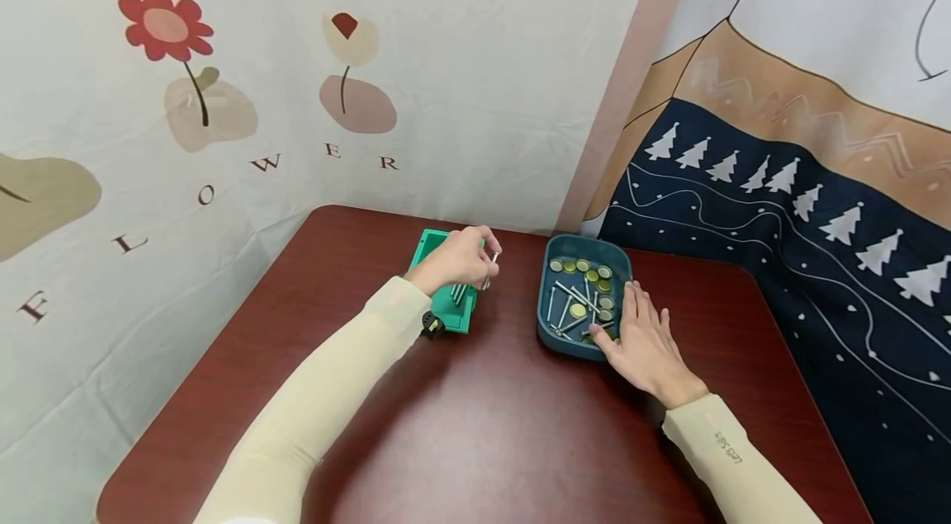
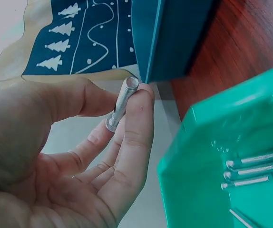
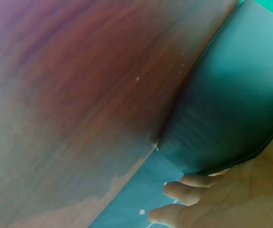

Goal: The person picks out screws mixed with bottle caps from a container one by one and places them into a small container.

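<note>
Pinching a tilted silver bolt (image 2: 123,100) between thumb and fingers of the left hand (image 1: 461,256), just by the three o'clock edge of the green tray (image 1: 455,319). Showing in that tray, three loose bolts (image 2: 250,171) side by side. Placed at its three o'clock on the red-brown surface (image 1: 475,433), a blue tray (image 1: 583,248) with scattered screws (image 1: 572,292) and round caps (image 1: 592,275). Resting the right hand (image 1: 646,346) against its four o'clock side, with straight fingers and the thumb at the rim.
</note>
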Tool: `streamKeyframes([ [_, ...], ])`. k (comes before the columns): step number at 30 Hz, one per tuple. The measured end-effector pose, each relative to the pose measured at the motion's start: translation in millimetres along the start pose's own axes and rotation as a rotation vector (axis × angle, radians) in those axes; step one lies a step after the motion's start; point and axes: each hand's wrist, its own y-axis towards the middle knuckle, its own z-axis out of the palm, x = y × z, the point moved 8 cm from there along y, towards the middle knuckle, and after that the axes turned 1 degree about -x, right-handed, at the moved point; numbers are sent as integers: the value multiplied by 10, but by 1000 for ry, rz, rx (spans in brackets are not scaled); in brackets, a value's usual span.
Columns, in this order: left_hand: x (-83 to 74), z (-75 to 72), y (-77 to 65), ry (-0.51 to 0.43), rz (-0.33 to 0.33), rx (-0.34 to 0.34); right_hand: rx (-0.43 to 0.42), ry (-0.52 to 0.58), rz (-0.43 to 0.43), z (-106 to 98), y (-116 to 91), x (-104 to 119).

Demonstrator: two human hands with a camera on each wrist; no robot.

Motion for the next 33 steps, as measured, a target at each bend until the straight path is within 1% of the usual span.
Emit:
streamKeyframes([
  [2, 59, -34, 8, -8, -10, 4, -2, 2, 1, -3, -4, 9],
  [6, 235, -107, 54, -23, -22, 25, -5, 10, 1, -8, -9, 41],
  [7, 425, -82, 194, -37, 1, 24, -4, 11, 1, -8, -11, 49],
  [10, 552, -130, 214, -26, -19, 24, -4, 4, 2, -8, -11, 61],
  [12, 601, -158, 193, -22, -36, 17, -6, -2, 1, -9, -11, 65],
  [13, 613, -174, 176, -16, -40, 7, -8, -4, 0, -11, -12, 69],
  [14, 482, -230, 31, 5, -71, 4, -11, -7, 0, -10, -11, 70],
  [19, 515, -282, -38, 76, -87, -40, -15, -7, -5, -13, 2, 103],
  [25, 546, -281, -4, 152, -85, -58, -29, -19, -12, -47, 16, 107],
  [30, 565, -218, 44, 194, -85, -33, -30, -20, -8, -45, -4, 52],
  [33, 589, -177, 70, 207, -96, -18, -29, -18, -7, -32, -13, 24],
])
